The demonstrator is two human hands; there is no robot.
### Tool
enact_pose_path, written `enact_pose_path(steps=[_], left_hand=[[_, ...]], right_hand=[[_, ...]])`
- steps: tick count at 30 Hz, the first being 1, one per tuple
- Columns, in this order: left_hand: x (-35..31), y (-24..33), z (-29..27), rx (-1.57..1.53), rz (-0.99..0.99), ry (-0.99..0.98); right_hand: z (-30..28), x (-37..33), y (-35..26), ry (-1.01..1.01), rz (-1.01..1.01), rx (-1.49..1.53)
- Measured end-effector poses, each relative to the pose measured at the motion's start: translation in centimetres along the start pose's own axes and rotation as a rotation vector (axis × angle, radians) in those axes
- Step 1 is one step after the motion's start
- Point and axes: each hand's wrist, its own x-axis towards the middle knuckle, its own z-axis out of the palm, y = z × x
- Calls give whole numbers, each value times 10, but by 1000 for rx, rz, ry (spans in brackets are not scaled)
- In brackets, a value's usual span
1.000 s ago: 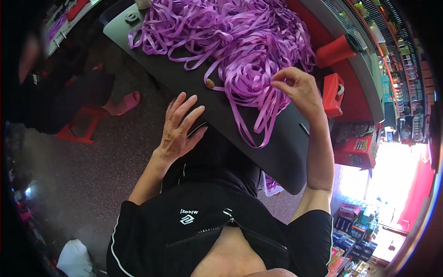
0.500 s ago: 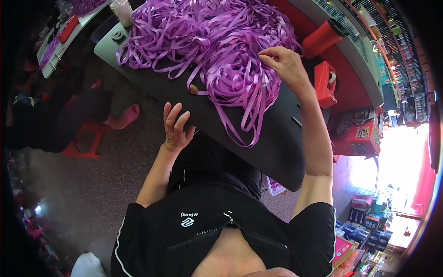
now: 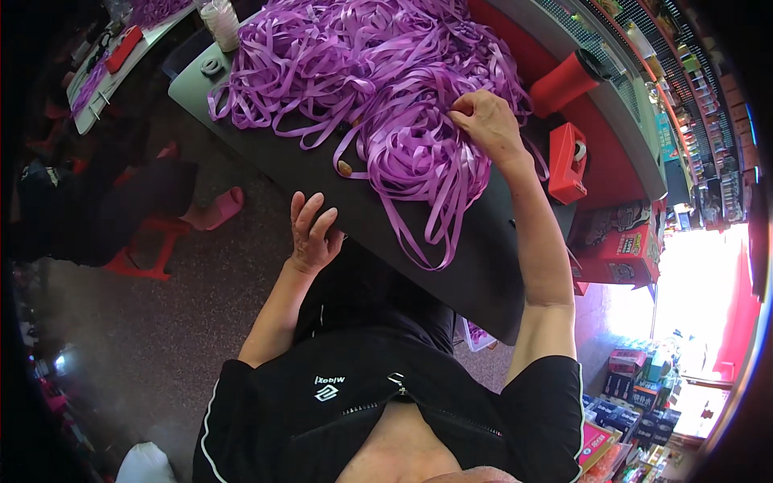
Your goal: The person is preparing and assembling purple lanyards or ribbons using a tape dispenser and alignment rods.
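Note:
A big tangled heap of shiny purple ribbon [image 3: 338, 56] covers the far part of the dark table [image 3: 483, 278]. Its near loops hang toward the table's front edge. My right hand [image 3: 489, 127] is at the right side of the heap, thumb and fingers pinched together on the purple ribbon; the exact strand at the fingertips is hard to make out. One loose strand shows just right of my right wrist. My left hand [image 3: 314, 237] hovers off the table's front edge, palm turned inward, fingers loosely bent and apart, with nothing in it.
Right of the heap lie a red cylinder [image 3: 564, 83], a red tape dispenser [image 3: 568, 163] and a red printed box [image 3: 616, 245]. A grey ring [image 3: 211, 66] and a white roll [image 3: 220, 24] stand at the far left. Someone's pink-slippered foot [image 3: 225, 208] is beside a red stool [image 3: 153, 241].
My right hand has shifted slightly left and down at the heap, still pinched. A ribbon strand has come into sight right of that wrist. My left hand stays open, a little lower in view.

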Motion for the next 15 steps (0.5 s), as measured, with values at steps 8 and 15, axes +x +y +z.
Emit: enact_pose_path(steps=[8,15], left_hand=[[5,4,-3,5,-2,-19],[5,6,-14,-1,-12,-76]], right_hand=[[-34,-18,-36,83,-134,167],[-75,-130,-121,-443,-553,551]])
